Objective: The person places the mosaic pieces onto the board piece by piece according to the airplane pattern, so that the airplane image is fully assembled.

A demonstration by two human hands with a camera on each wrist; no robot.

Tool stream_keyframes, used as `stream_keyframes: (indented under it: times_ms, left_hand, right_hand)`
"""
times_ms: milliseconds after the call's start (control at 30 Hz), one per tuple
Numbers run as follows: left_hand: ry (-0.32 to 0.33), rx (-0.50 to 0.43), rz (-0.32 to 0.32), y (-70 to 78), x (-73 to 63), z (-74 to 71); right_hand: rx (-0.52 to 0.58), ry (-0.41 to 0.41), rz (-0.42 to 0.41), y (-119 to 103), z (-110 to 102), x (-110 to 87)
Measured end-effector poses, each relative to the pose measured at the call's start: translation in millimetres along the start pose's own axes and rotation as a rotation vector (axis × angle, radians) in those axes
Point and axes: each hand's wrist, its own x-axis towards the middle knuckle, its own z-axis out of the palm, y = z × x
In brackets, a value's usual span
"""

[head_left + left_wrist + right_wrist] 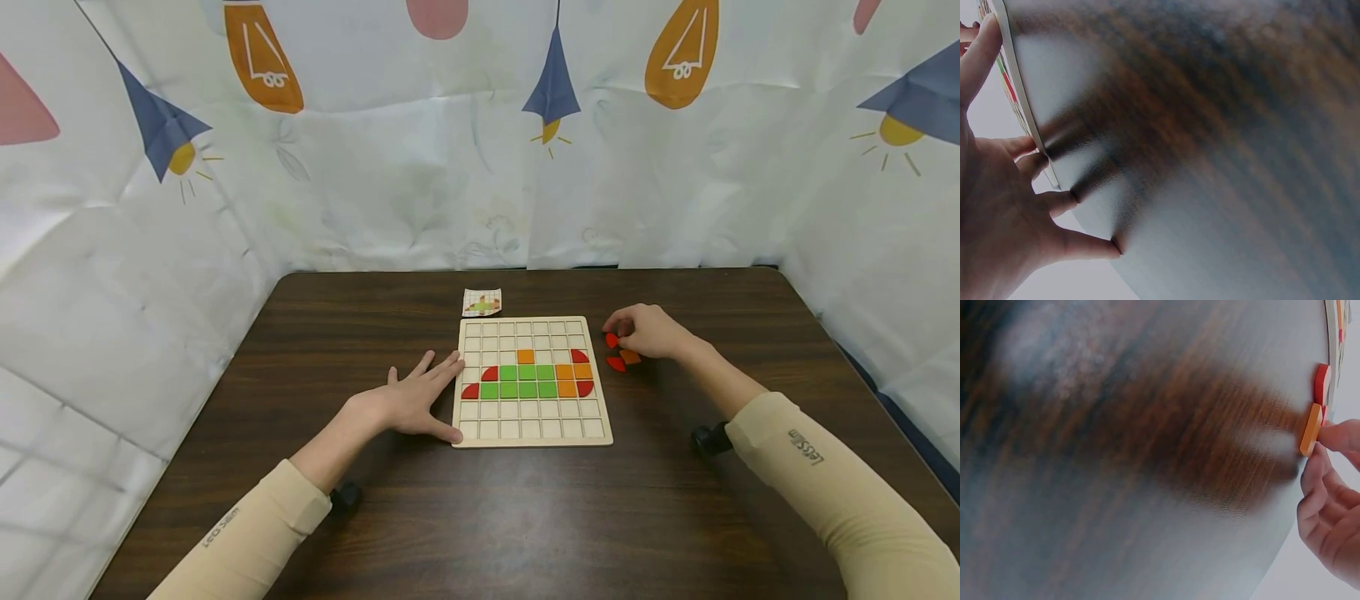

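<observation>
A square light wooden grid board lies on the table, with green, orange and red pieces set in its cells. My left hand is spread at its left side, fingertips and thumb touching the edge; the left wrist view shows the straight fingers. Right of the board, my right hand has bent fingers around a red quarter-round piece; whether they grip it is unclear. Beside that hand lie an orange square and another red piece. In the right wrist view, the orange square partly hides the fingertips.
A small picture card with a coloured grid pattern lies just beyond the board's top left. The dark wooden table reaches back to a printed white curtain. Dark devices sit on both wrists.
</observation>
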Motion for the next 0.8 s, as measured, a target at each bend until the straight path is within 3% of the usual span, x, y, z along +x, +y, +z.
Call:
stream_keyframes:
  times_ms: [800]
  left_hand:
    - [-0.006,-0.005,-0.001,0.2,-0.5,0.1]
  right_hand:
    - [0.0,0.009,0.011,-2.5,-0.3,-1.3]
